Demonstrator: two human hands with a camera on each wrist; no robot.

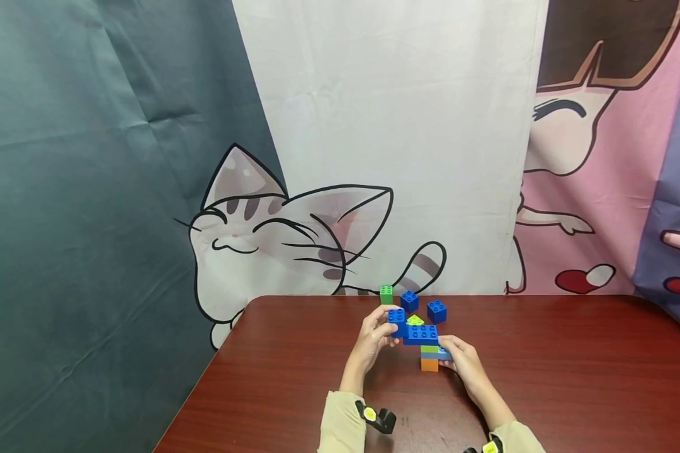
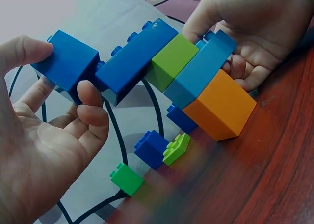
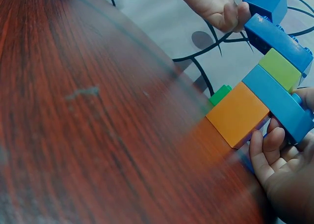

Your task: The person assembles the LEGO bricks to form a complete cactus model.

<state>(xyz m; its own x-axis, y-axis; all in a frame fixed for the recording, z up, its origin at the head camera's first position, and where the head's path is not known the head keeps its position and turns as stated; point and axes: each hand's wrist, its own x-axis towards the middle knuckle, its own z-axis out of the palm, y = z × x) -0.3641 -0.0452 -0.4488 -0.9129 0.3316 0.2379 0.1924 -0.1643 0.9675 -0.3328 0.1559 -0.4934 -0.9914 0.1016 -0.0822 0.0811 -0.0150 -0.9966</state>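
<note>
My left hand pinches a square blue building brick between thumb and fingers, right at the left end of a long blue brick. That long brick tops a stack: under it come a lime green brick, a light blue brick and an orange brick at the bottom. On the other side, my right hand grips the stack by the jutting end of the light blue brick, its fingers curled beneath. The long brick sticks out leftward past the lime one.
Toward the back edge of the brown wooden table stand a green brick and two loose blue bricks. A small lime piece lies in front of them. Behind hangs a printed cartoon cloth.
</note>
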